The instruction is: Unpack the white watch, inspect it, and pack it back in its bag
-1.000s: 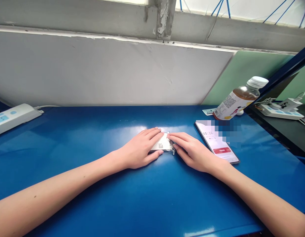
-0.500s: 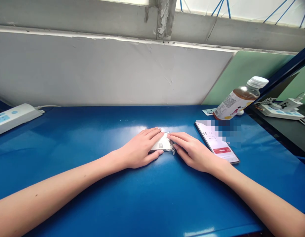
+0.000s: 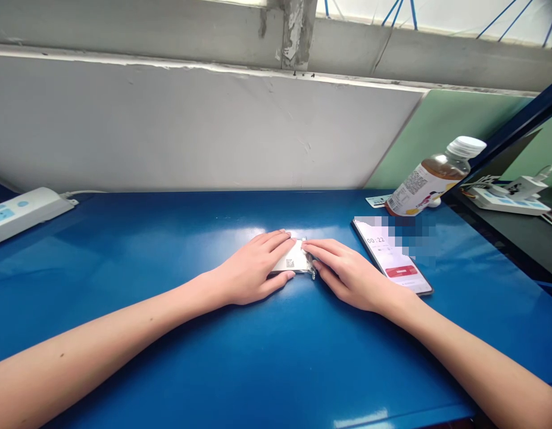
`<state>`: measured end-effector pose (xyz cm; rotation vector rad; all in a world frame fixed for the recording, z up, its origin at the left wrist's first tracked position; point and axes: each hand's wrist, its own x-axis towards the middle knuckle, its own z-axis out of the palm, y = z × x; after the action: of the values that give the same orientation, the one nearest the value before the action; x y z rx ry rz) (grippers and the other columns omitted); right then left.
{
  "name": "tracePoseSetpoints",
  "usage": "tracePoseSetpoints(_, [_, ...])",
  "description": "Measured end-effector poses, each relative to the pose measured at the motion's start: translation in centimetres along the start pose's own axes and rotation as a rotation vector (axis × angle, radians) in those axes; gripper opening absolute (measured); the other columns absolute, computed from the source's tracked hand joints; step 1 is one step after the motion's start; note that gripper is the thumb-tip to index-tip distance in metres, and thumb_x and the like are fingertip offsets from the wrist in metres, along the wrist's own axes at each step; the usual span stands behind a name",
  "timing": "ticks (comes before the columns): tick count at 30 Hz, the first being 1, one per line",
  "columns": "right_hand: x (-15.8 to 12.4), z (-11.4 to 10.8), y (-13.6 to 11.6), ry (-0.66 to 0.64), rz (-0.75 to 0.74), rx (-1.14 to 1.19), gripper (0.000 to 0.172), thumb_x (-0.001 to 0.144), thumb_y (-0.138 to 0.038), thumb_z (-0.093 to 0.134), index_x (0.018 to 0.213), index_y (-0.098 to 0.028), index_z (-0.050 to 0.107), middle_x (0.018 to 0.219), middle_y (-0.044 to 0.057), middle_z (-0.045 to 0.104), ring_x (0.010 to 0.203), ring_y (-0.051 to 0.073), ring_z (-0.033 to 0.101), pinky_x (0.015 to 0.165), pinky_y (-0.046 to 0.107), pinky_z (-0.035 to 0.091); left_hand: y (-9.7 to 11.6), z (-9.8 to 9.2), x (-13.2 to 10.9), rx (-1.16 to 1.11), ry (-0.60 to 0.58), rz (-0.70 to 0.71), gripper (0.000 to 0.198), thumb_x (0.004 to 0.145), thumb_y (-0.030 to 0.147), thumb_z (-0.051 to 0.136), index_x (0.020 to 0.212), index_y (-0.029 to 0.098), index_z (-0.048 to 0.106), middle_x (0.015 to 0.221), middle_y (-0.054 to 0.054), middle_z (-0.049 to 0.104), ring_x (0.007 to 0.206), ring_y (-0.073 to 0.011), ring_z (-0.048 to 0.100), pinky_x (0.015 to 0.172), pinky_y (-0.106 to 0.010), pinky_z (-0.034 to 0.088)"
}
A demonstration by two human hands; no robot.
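Note:
On the blue table lies a small flat white packet (image 3: 292, 262) with a square printed code and what looks like crinkled clear plastic at its right end. My left hand (image 3: 260, 268) holds it from the left, thumb along the near edge and fingers across the top toward the far edge, hiding its left part. At the right end, my right hand (image 3: 342, 271) has its fingertips closed on the crinkled plastic (image 3: 310, 268). The underside of the packet is hidden.
Beyond my right hand lies a phone (image 3: 394, 256) showing a timer. Behind it stand a drink bottle (image 3: 427, 182) with a white cap and a small card (image 3: 376, 201). Power strips lie at far left (image 3: 28, 211) and far right (image 3: 510, 201). A wall (image 3: 204, 131) borders the table (image 3: 177, 369).

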<state>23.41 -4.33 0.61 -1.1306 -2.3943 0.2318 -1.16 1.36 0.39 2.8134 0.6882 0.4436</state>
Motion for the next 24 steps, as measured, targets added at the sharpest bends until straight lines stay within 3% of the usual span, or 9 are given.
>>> tracePoseSetpoints(24, [-0.07,0.03,0.03,-0.018,0.0,-0.007,0.037,0.101,-0.019,0.043,0.137,-0.015,0.052,0.137,0.016,0.061,0.126,0.028,0.058,0.103,0.047,0.053,-0.08,0.04,0.05,0.023,0.003,0.017,0.055,0.101,0.042,0.045,0.145,0.009,0.043,0.146,-0.02,0.05,0.135,-0.0352,0.047,0.11,-0.05,0.042])
